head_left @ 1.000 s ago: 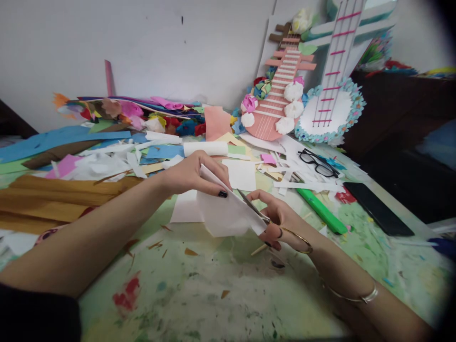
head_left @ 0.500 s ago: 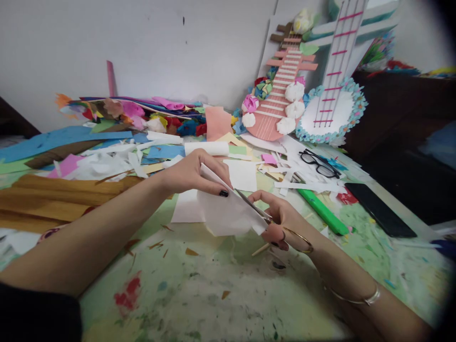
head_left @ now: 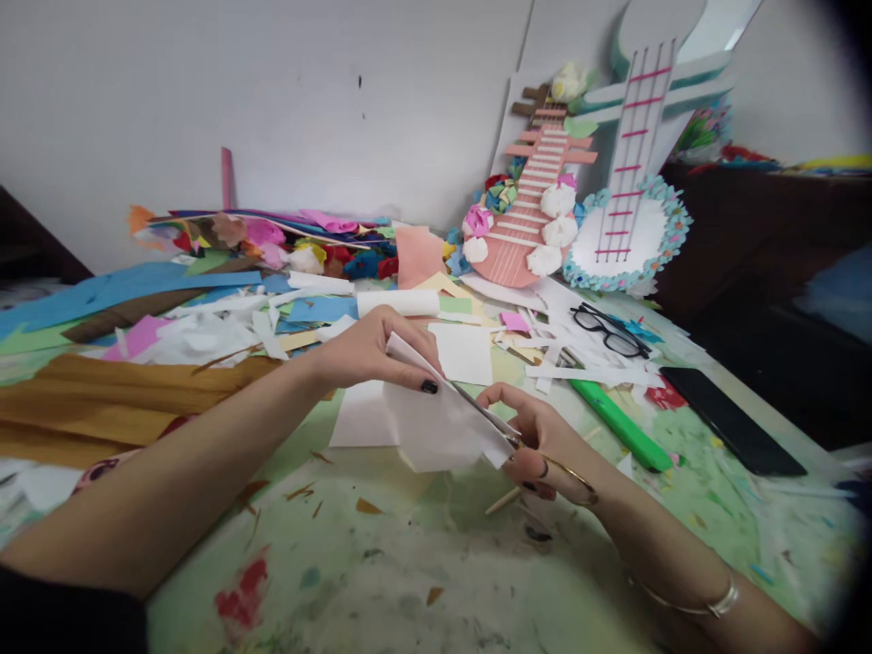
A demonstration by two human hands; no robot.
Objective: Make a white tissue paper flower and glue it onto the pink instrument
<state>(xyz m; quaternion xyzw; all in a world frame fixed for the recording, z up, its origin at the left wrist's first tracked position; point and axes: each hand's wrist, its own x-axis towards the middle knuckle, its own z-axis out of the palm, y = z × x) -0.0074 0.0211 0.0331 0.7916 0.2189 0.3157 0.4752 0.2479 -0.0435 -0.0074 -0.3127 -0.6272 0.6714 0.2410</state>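
Note:
My left hand pinches a sheet of white paper near its upper edge, thumb in front and fingers behind. The paper is tilted and hangs above the table. My right hand is closed around the handles of a pair of scissors, which the fingers mostly hide. The blades point up and left and lie along the paper's slanting right edge, their tips close to my left fingers. Another white sheet lies flat on the table just behind and left of the held paper.
Paper scraps, a brown crepe sheet and a white paper roll cover the left and back. To the right lie a green cutter, glasses and a black phone. Two paper instruments lean on the wall.
The whole view has tilted up slightly, so everything sits lower in the picture. Both hands keep their hold on the paper and scissors; the blades look a little more closed.

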